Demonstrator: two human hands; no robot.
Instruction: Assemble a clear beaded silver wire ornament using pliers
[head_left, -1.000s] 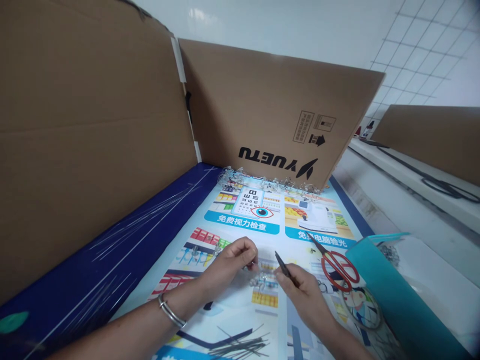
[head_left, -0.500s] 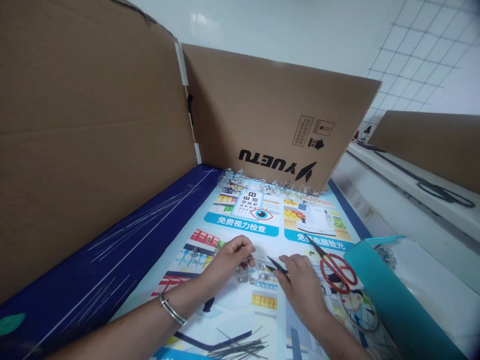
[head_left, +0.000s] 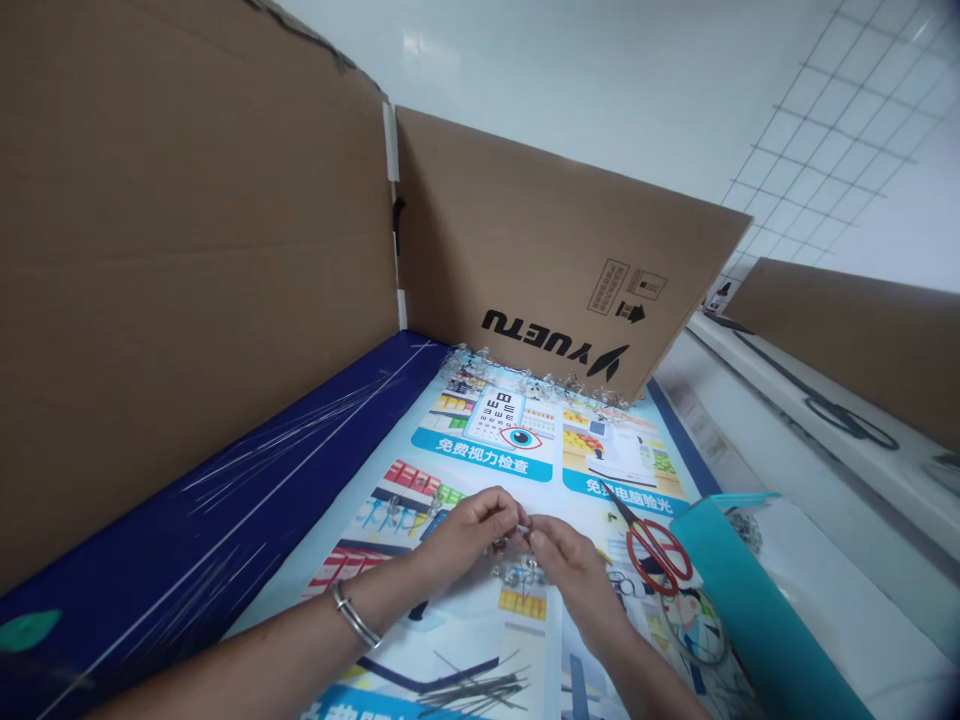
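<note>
Left hand (head_left: 471,540) and right hand (head_left: 570,570): fingers (head_left: 499,510) pinched together on a small clear piece (head_left: 522,527) between them. Loose clear clips (head_left: 517,572) lie just below the fingers; a slipped grip could drop the piece among them.

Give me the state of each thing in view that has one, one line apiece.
left hand: fingers curled shut above the poster
right hand: fingers pinched together, next to the left hand
scissors: blades closed, lying on the poster
teal plastic sheet: curved, beside the scissors
cardboard panels: standing upright
wire pieces: loose in a pile on the poster
</note>
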